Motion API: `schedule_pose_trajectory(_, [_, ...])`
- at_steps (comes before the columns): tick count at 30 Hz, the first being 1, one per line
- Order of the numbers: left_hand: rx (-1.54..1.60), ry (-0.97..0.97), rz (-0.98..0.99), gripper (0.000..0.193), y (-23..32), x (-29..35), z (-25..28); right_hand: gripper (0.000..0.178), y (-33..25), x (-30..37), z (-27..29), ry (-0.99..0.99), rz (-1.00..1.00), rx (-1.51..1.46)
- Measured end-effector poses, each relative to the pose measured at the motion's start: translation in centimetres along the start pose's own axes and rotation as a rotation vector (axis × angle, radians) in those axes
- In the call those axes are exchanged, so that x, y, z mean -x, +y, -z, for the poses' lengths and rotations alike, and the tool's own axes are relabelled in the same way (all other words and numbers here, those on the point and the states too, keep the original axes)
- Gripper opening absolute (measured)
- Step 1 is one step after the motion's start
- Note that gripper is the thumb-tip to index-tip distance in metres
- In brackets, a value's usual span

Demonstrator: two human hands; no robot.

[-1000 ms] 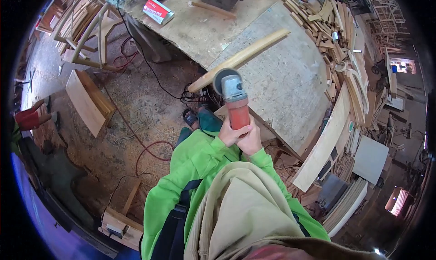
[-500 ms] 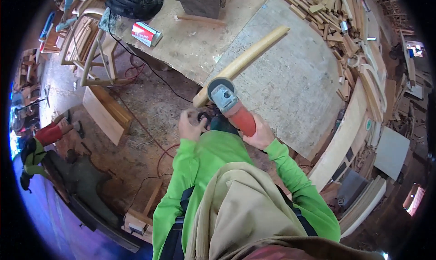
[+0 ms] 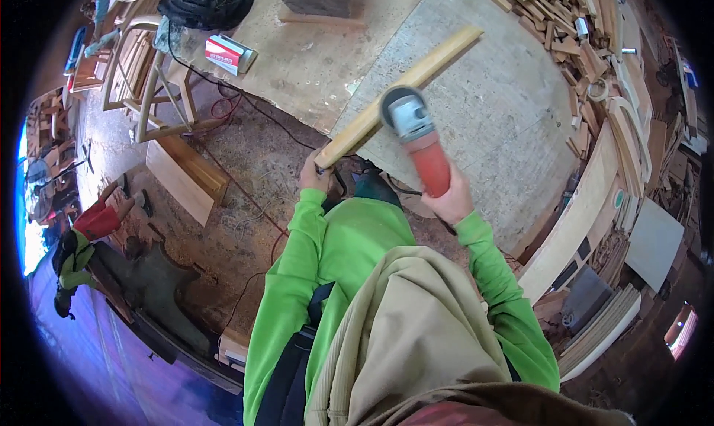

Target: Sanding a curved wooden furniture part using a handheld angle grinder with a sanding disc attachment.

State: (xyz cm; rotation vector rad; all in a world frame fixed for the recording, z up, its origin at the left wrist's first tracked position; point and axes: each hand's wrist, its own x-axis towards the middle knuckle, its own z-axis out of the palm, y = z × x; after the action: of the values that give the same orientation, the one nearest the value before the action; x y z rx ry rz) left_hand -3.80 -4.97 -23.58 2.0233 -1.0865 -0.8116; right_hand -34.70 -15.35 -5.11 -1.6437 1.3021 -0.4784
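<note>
My right hand is wrapped round the red body of an angle grinder. The grinder's round disc lies over the middle of a long, pale, slightly curved piece of wood; whether the disc touches the wood I cannot tell. That wood slants across the worktable, its near end sticking out past the table edge. At this near end my left hand is closed on the wood, with part of its fingers hidden beneath.
A red and white box and a black bag lie on the table's left part. Wood offcuts pile up at the right. A wooden chair frame stands left. A cable runs along the table edge. Another person is at far left.
My left hand has moved up from in front of my body and taken hold of the wood's near end. The grinder has shifted right and further along the wood.
</note>
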Motion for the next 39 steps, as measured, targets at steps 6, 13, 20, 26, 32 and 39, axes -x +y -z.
schedule_pose_trajectory(6, [-0.055, -0.040, -0.035, 0.042, 0.9, -0.1, 0.7, 0.065, 0.7, 0.0, -0.9, 0.054, -0.076, 0.031])
schedule_pose_trajectory(13, [0.024, -0.136, 0.002, 0.055, 0.0, -0.1, 0.4, 0.070, 0.9, 2.4, -4.1, -0.188, 0.007, 0.037])
schedule_pose_trajectory(20, [0.243, -0.166, 0.049, 0.052, -2.8, 0.2, -0.7, 0.061, -0.7, -0.1, -1.1, -0.039, -0.012, 0.074])
schedule_pose_trajectory(26, [0.278, -0.077, 0.161, 0.046, -0.2, 1.0, -0.5, 0.056, -0.2, -1.3, 0.0, -0.042, -0.038, 0.098])
schedule_pose_trajectory(32, [0.528, -0.010, 0.216, 0.051, -2.0, 0.9, -1.6, 0.061, -0.2, 1.4, -3.5, -0.204, 0.077, 0.151])
schedule_pose_trajectory(39, [0.571, 0.036, 0.184, 0.055, -4.4, 1.0, -2.3, 0.056, -1.3, -1.3, 0.1, -0.109, -0.033, 0.039])
